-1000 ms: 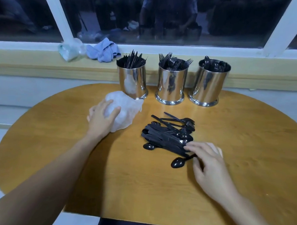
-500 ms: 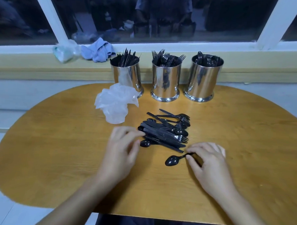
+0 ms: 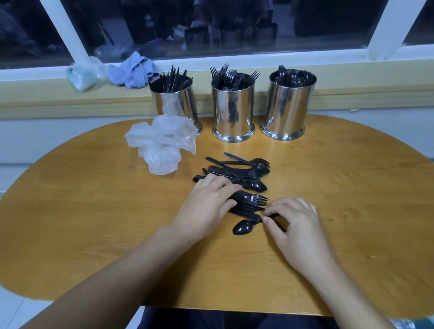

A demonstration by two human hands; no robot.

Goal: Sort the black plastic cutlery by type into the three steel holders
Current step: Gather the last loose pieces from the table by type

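Note:
A pile of black plastic cutlery (image 3: pixel 240 172) lies mid-table: knives, forks and spoons mixed. My left hand (image 3: pixel 206 203) rests on the pile's near left side, fingers laid over the handles. My right hand (image 3: pixel 295 225) pinches the handle of a black spoon (image 3: pixel 243 226) that lies on the wood at the pile's near edge. Three steel holders stand in a row at the back: the left holder (image 3: pixel 176 105) has knives, the middle holder (image 3: pixel 232 110) forks, the right holder (image 3: pixel 286 107) spoons.
A crumpled clear plastic bag (image 3: pixel 162 142) lies left of the pile, in front of the left holder. A blue cloth (image 3: pixel 133 70) and a wrapped bundle (image 3: pixel 85 75) sit on the window sill. The oval wooden table (image 3: pixel 84 220) ends near my lap.
My left hand let go of the plastic bag and moved right onto the cutlery pile. My right hand stayed at the spoon's handle.

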